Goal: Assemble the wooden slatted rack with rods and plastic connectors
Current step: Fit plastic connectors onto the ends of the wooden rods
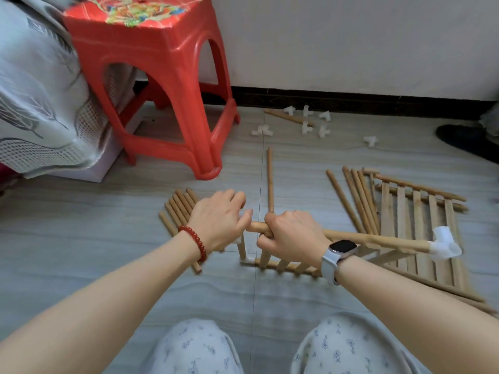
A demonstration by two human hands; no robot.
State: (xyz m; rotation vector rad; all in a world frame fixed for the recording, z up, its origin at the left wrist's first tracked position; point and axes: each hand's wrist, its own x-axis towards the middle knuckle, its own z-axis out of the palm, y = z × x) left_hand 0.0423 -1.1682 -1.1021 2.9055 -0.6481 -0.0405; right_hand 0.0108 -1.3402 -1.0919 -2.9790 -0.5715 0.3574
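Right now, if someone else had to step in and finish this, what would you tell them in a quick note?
Right hand: grip closed round a long rod with a white connector on its far end.
Left hand: fingers curled at the rod's near end, over a short upright rod; what it holds is hidden.
Done: one slatted panel stands under the hands, with a rod going on above it.
Left: a second slatted panel lies flat to the right, loose rods to the left, one single rod ahead, spare connectors near the wall.
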